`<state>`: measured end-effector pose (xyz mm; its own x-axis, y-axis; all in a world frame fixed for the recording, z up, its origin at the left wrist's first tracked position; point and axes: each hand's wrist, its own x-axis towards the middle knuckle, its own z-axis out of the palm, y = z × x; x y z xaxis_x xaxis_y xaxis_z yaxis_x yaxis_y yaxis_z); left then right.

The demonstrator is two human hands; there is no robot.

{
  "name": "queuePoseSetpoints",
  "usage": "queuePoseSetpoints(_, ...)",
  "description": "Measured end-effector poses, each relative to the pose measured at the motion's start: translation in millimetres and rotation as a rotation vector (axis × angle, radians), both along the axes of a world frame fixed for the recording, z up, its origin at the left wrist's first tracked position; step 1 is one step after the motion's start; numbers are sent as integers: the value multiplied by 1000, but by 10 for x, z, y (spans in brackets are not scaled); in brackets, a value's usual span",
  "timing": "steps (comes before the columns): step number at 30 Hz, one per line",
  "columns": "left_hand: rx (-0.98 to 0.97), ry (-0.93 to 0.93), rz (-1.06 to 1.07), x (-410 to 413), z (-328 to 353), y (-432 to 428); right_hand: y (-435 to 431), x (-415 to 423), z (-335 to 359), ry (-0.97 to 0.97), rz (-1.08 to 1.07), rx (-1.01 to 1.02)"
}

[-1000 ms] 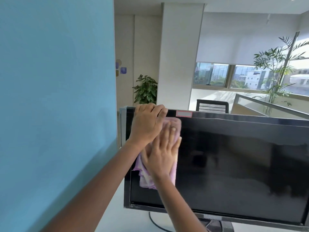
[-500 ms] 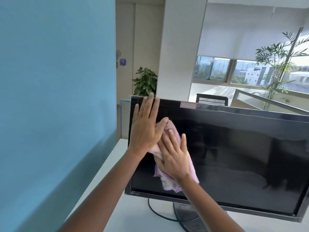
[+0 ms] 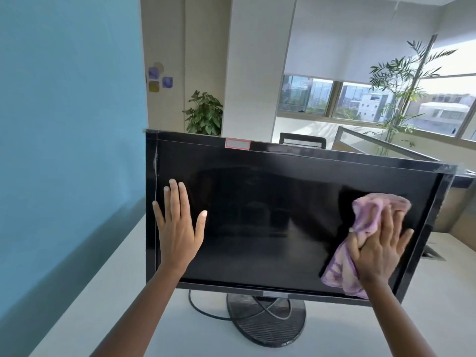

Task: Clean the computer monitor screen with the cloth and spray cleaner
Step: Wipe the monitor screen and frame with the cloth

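A black computer monitor (image 3: 270,217) with a dark screen stands on a round base on the white desk. My left hand (image 3: 177,228) lies flat against the left part of the screen, fingers straight and spread. My right hand (image 3: 378,251) presses a pink and purple cloth (image 3: 360,217) flat against the right part of the screen, fingers extended over it. The cloth bunches above my fingers and hangs down below my palm to the lower bezel. No spray cleaner is in view.
A blue partition wall (image 3: 69,150) runs along the desk's left side. The monitor base (image 3: 266,323) and a black cable (image 3: 206,311) sit on the white desk (image 3: 116,305). Behind are a pillar, potted plants, an office chair (image 3: 301,141) and windows.
My right hand has swept the cloth from the screen's upper left across to the right side. My left hand moved down from the top edge and now lies flat on the screen's left.
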<state>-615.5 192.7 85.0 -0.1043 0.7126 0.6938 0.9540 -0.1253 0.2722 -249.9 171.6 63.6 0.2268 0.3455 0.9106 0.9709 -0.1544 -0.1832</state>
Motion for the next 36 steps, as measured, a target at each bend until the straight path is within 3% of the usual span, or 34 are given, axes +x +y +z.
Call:
queuePoseSetpoints(4, 33, -33, 14, -59, -84, 15, -133, 241, -142, 414, -16, 4)
queuePoseSetpoints(10, 28, -302, 44, -263, -277, -29, -81, -85, -374, 718, 36, 84)
queuePoseSetpoints(14, -24, -541, -86, -361, -478, -51, -13, -639, -547, 904, 87, 64)
queuePoseSetpoints(19, -47, -692, -215, -457, -664, -145, -22, -1564, -727, 719, 174, -32)
queuePoseSetpoints(26, -68, -835, -428, -617, -760, -196, -14, -2841, -752, 260, 213, -372)
queuePoseSetpoints(30, -210, -956, -429, -755, -806, -123, -77, -3453, -866, -88, 432, -531)
queuePoseSetpoints(32, -299, -1019, -436, -827, -814, -83, -89, -3598, -938, -162, 487, -522)
queuePoseSetpoints(36, -310, -974, -498, -885, -795, -124, -60, -3499, -1019, -283, 530, -438)
